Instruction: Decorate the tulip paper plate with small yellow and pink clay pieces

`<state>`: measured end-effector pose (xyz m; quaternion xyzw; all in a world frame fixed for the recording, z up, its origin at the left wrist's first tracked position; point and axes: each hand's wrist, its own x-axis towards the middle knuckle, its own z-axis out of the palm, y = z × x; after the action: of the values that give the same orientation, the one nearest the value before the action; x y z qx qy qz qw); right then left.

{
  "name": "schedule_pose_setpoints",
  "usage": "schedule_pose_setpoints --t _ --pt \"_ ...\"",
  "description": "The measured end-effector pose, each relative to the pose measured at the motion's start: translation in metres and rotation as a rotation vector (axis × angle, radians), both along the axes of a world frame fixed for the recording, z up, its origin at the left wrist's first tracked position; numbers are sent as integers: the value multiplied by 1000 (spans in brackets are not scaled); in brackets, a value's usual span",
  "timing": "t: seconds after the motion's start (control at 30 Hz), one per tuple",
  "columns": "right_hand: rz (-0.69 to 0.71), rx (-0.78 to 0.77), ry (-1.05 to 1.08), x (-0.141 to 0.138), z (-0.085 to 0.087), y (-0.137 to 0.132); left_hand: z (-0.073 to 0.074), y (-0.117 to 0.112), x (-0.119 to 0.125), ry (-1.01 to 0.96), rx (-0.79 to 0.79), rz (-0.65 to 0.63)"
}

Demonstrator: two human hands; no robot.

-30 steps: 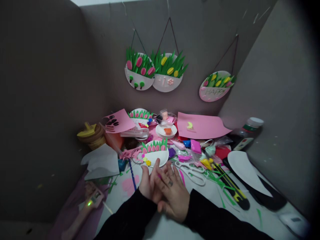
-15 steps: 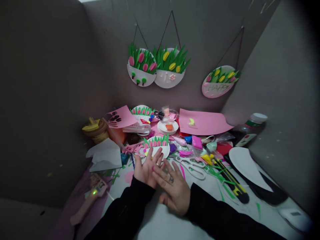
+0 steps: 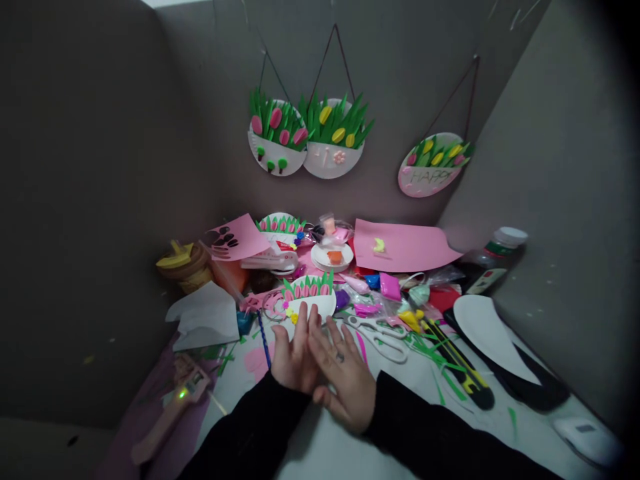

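My left hand [image 3: 293, 357] is turned palm up, its thumb and fingers stretched out. Laid across it, palm down, is my right hand [image 3: 347, 383], its fingers straight and a ring on one of them. The two palms meet, and whatever may lie between them is hidden. Just beyond the fingertips stands a small paper-plate basket [image 3: 317, 303] with pink tulips, green paper grass and small yellow and pink flowers. White-handled scissors [image 3: 383, 337] lie to the right of my hands, and a dark blue twisted stick [image 3: 264, 340] lies to the left.
A pink glue gun [image 3: 173, 413] with a lit green light rests at left. Yellow-black cutters [image 3: 465, 373], green paper strips [image 3: 435, 353] and a white plate piece [image 3: 493, 337] lie at right. Clay packets [image 3: 390, 287] crowd the back, below hanging plate baskets [image 3: 335, 160].
My right hand has slid over my left, and the palms now overlap more closely. A small pink bit that showed between them is out of sight. The view has shifted slightly.
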<state>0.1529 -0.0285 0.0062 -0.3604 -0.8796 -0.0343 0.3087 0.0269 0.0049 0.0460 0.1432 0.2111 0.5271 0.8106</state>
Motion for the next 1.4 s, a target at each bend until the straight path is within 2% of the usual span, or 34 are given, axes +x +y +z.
schedule_pose_setpoints --t 0.1,0.2,0.37,0.4,0.53,0.6,0.63,0.73,0.9,0.97,1.1,1.2,1.3,1.4 --pt "-1 -25 11 1 1 -1 4 -2 -1 -8 58 79" --pt "65 -22 -25 1 1 -2 -3 -4 4 21 82 157" --pt "-105 -126 43 2 2 -3 -25 -10 15 -15 95 28" --pt "-90 -126 40 1 2 -4 -25 -8 14 -3 103 56" --pt "133 -101 -54 -6 0 -12 -12 2 5 124 94 326" --pt "140 -126 -36 -7 0 -12 -8 -1 7 145 130 364" --pt "104 -139 -5 -7 0 -10 -7 -4 9 135 142 339" --pt "2 -134 47 -5 0 -6 -10 -12 14 75 167 134" --pt "160 -98 -34 -5 1 -8 -11 -3 7 145 161 329" --pt "147 -130 -1 -6 0 -7 -14 -6 11 133 167 309" --pt "10 -143 98 -6 0 -6 -18 -16 20 70 151 191" --pt "106 -79 23 -9 1 -11 -11 -8 13 97 95 272" --pt "196 -62 -37 -11 1 -15 -7 -1 8 135 133 422" --pt "169 -62 40 -9 -1 -11 -14 -7 15 172 191 409"
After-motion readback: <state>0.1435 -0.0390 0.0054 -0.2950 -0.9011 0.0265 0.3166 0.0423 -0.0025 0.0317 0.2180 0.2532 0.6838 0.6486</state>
